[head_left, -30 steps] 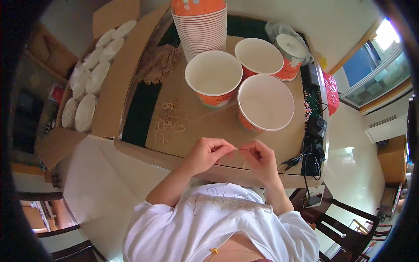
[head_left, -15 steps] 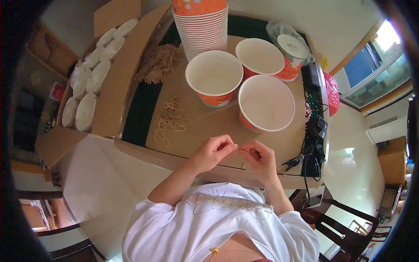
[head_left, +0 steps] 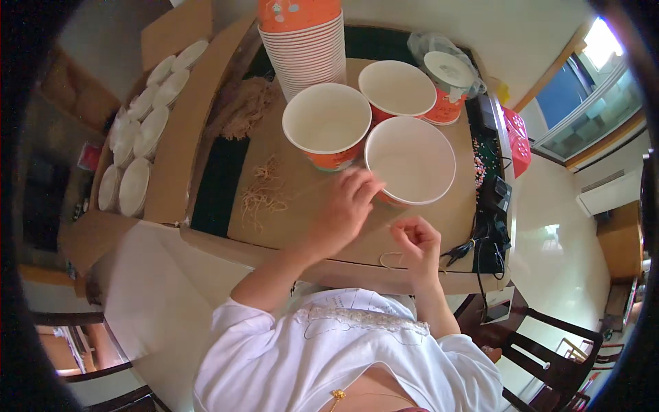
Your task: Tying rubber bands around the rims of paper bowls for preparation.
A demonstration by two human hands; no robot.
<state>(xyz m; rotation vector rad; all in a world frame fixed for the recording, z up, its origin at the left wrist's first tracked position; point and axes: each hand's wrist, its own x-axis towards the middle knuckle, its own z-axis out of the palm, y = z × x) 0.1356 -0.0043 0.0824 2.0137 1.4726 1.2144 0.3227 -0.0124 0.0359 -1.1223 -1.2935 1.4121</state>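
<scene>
My left hand (head_left: 347,206) reaches forward over the brown cardboard sheet (head_left: 288,226), its curled fingertips at the near rim of the closest empty paper bowl (head_left: 410,161). Whether it holds anything is unclear. My right hand (head_left: 415,240) stays nearer my body and pinches a thin tan rubber band (head_left: 391,259), whose loop hangs below the fingers. Two more empty white-and-orange bowls (head_left: 327,123) (head_left: 397,88) stand behind. A small heap of loose rubber bands (head_left: 264,192) lies to the left of my left hand.
A tall stack of orange bowls (head_left: 302,41) stands at the back, with a bigger pile of bands (head_left: 247,106) beside it. A bagged lidded bowl (head_left: 449,82) sits at the back right. An open carton of white lids (head_left: 137,130) is on the left. Black cables (head_left: 491,206) lie on the right.
My left hand has left my right hand and moved forward to the near bowl's rim. My right hand stayed near the table edge, still pinching the band.
</scene>
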